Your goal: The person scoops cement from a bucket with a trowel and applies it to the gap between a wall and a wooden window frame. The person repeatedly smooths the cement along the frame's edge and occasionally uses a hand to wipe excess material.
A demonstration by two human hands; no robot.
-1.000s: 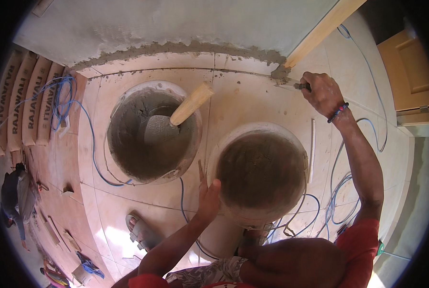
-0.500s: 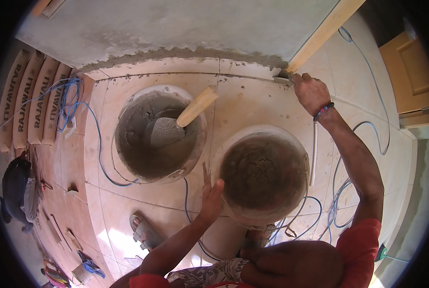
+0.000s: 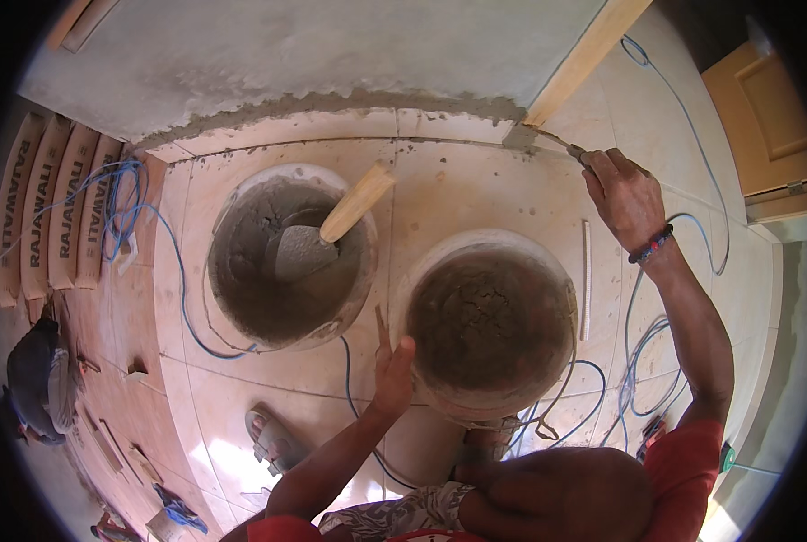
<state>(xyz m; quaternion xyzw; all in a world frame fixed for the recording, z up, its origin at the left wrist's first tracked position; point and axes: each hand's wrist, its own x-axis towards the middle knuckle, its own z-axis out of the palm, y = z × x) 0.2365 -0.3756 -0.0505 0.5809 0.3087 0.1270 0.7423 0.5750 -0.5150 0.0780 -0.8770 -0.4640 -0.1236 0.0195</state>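
My right hand, with a beaded bracelet at its wrist, grips a small trowel. Its flat end meets the right end of the tile skirting, beside the foot of a wooden post. My left hand is closed by the left rim of the right bucket. A thin brown strip juts up from its fingers, seen edge-on, so its kind is unclear. Cracked grey mortar lies in that bucket. The left bucket holds wetter mortar and a wood-handled tool.
Several brown sacks stand at the left, beside a tangled blue cable. Another blue cable coils across the tiles at right. A white strip lies right of the buckets. A person crouches at far left.
My right hand has moved right and a little down, away from the post's foot, uncovering the trowel. My left hand stays by the bucket. The whole view has shifted slightly.
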